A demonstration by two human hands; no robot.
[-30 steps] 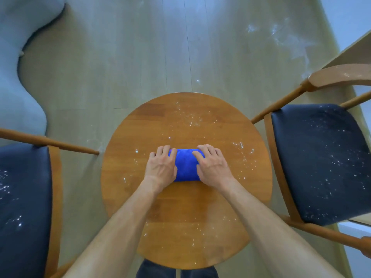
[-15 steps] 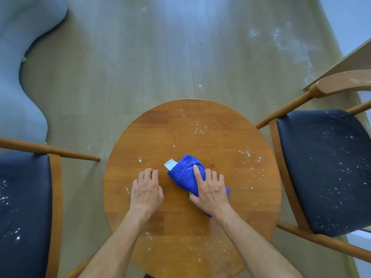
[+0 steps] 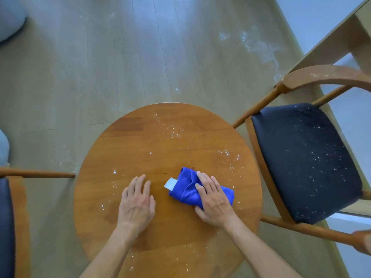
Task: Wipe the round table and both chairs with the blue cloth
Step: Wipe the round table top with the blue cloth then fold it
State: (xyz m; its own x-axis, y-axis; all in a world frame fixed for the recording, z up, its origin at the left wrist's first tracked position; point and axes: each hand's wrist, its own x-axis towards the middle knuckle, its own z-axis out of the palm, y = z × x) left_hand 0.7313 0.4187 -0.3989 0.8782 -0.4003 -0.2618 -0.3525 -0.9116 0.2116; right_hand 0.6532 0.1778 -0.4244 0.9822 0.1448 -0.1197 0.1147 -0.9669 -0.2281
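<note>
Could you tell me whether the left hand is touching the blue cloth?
Apart. The head view shows the left hand flat on the round table, with bare wood plainly visible between it and the blue cloth, which the right hand presses.

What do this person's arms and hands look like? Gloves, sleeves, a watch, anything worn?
Both forearms are bare as far as the picture shows: no sleeves in view. The left hand and right hand wear no gloves, and no rings, watch or wristband show.
</note>
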